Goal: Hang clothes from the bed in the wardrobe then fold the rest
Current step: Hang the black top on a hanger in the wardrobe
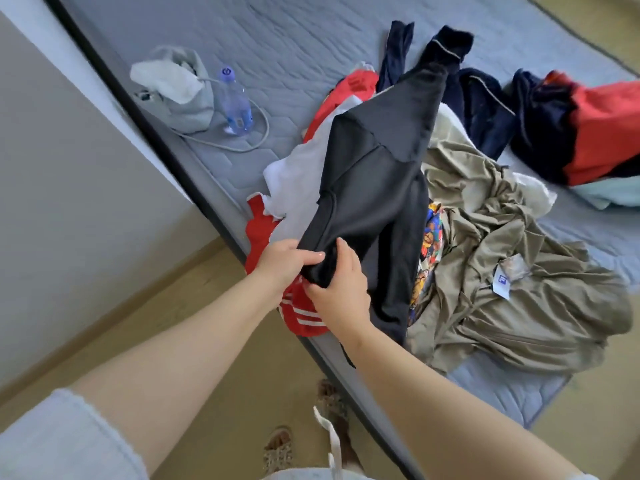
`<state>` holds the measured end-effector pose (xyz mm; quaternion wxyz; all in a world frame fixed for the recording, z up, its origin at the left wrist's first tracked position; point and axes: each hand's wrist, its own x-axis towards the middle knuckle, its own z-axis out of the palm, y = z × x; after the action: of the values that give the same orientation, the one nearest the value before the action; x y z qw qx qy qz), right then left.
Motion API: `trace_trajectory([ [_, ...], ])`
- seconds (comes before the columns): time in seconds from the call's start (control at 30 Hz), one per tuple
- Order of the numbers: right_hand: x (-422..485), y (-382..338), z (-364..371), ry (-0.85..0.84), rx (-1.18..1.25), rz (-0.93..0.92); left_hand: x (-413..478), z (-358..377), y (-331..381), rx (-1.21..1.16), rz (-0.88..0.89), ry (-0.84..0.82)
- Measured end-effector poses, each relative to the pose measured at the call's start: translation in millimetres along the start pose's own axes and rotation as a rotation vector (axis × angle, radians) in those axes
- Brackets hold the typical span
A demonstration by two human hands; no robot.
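Your left hand [287,259] and right hand [337,289] both grip the near end of the black top [377,188], which looks soft and floppy, so hold it by the shoulders.

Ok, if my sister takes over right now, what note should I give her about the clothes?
Left hand and right hand: both grip one end of the black garment; its far end lies on the pile.
On the bed: olive garment, red striped garment, navy pieces.
Done: nothing visibly hung; wardrobe out of view.
Left: hang, then fold the rest.
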<state>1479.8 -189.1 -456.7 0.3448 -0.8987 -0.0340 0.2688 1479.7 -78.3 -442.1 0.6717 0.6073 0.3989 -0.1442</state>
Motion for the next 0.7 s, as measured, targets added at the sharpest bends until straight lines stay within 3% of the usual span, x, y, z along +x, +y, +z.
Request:
trace_trajectory([
  [0.17,-42.2,-55.6,-30.8,0.166,0.189,-0.051,-63.6,-40.7,40.3,0.007,0.255,0.07],
  [0.37,-102.0,-116.3,-76.0,0.346,0.363,-0.269,-133.9,-74.4,68.4,0.281,0.554,0.015],
  [0.53,-158.3,-157.2,-109.8,0.289,0.583,-0.501,-193.6,-71.7,83.0,0.445,0.894,-0.076],
  [0.7,-205.1,-177.9,-137.9,0.183,0.623,-0.652,-253.3,-78.0,97.1,0.286,0.852,0.034],
])
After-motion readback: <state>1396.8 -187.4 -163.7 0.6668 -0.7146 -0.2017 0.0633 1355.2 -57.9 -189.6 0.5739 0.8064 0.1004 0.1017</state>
